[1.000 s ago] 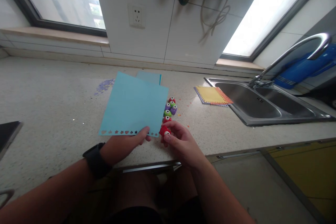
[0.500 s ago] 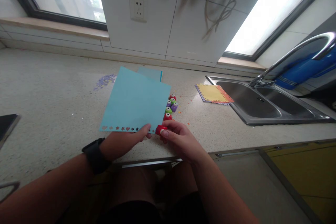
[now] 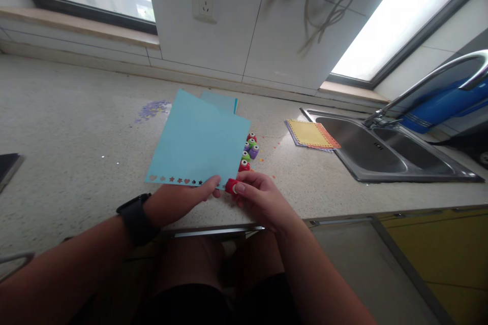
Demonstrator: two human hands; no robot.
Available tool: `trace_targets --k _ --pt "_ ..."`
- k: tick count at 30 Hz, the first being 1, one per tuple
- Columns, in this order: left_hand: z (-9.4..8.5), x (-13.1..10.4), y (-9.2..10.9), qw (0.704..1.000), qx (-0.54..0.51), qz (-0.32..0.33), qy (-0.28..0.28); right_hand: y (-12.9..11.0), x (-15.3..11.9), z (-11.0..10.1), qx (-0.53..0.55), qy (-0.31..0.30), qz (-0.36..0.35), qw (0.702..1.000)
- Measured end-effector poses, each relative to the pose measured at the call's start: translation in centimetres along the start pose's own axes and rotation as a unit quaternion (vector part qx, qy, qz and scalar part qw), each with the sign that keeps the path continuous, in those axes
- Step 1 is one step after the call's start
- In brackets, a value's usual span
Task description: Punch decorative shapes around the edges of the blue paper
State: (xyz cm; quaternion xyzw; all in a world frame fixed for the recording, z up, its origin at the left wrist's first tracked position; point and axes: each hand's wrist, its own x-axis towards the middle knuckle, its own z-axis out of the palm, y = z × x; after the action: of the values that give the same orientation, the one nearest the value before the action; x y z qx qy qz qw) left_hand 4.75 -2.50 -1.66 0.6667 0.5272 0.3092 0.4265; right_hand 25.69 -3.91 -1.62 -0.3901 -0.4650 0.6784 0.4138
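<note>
A light blue paper sheet (image 3: 198, 137) is raised over the counter, with a row of punched hearts, stars and other shapes along its near edge. My left hand (image 3: 192, 195) holds that edge, thumb on top and fingers beneath. In my right hand (image 3: 259, 195) is a red paper punch (image 3: 231, 186), which sits at the sheet's near right corner. Several red, green and purple punches (image 3: 254, 151) stand on the counter just beyond, partly hidden by the sheet.
More blue paper (image 3: 219, 102) lies behind the raised sheet. Purple and yellow paper bits (image 3: 153, 109) are scattered at the back left. Yellow and orange punched sheets (image 3: 308, 133) lie beside the steel sink (image 3: 358, 155) on the right.
The red punch has moved slightly left, onto the sheet's near right corner, and now overlaps it. The camera view has shifted a little.
</note>
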Motion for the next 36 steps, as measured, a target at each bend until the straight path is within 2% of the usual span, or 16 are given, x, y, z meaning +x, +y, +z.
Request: trace_targets --k 16,26,30,36 --pt "-0.4 -0.2 1.1 0.998 0.047 -0.007 -0.028 0.2 0.1 -0.1 0.007 0.006 -0.003 1.000" --pt "-0.4 -0.1 0.8 0.998 0.058 0.005 -0.033 0.1 0.1 0.0 0.006 0.008 -0.012 1.000" --pt "-0.5 -0.2 1.0 0.998 0.045 -0.019 -0.045 0.1 0.1 0.0 0.030 0.006 -0.017 0.999" --pt "-0.6 -0.2 0.9 0.999 0.026 -0.006 -0.043 0.4 -0.1 0.0 0.061 0.028 -0.018 0.998"
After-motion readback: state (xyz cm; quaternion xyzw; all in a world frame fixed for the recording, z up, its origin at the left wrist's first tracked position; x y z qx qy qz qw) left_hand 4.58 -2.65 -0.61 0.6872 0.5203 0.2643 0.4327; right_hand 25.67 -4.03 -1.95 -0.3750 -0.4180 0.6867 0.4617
